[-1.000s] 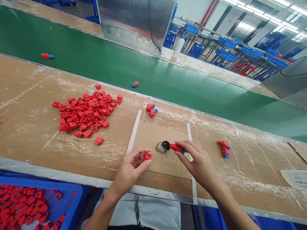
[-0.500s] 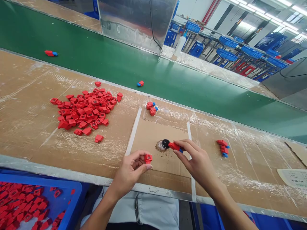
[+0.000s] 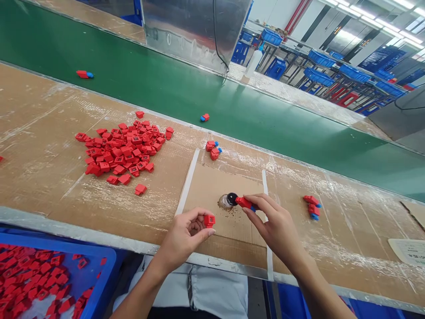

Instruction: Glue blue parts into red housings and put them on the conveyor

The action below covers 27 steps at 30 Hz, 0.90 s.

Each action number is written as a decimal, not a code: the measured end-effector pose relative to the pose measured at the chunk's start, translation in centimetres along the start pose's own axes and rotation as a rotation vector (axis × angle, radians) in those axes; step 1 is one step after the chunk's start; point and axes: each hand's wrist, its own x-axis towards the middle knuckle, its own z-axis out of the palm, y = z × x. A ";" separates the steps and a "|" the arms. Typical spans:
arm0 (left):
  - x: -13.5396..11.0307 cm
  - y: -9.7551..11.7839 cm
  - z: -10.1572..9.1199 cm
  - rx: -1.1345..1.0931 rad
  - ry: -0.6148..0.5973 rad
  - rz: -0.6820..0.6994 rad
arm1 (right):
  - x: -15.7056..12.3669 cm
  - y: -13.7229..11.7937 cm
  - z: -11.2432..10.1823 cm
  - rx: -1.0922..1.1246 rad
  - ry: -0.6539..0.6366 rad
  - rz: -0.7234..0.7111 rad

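Your left fingers (image 3: 195,213) pinch a red block (image 3: 210,220); your right fingers (image 3: 264,204) grip a red-blue piece (image 3: 243,202) by a black disc (image 3: 231,199).

Around my twelve o'clock I see a metal housing (image 3: 186,26); toward one, a white bottle (image 3: 255,61) with blue baskets (image 3: 319,76) beyond.

The right hand (image 3: 278,225) hides part of a red-and-blue piece (image 3: 244,202). A blue bin (image 3: 83,247) runs out of view at lower left; print on a pale card (image 3: 407,250), cut off at right, is too small to read from here.
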 end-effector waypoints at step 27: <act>-0.4 0.4 -0.2 -0.079 -0.037 0.008 | 0.0 -0.4 0.0 -0.061 0.012 -0.029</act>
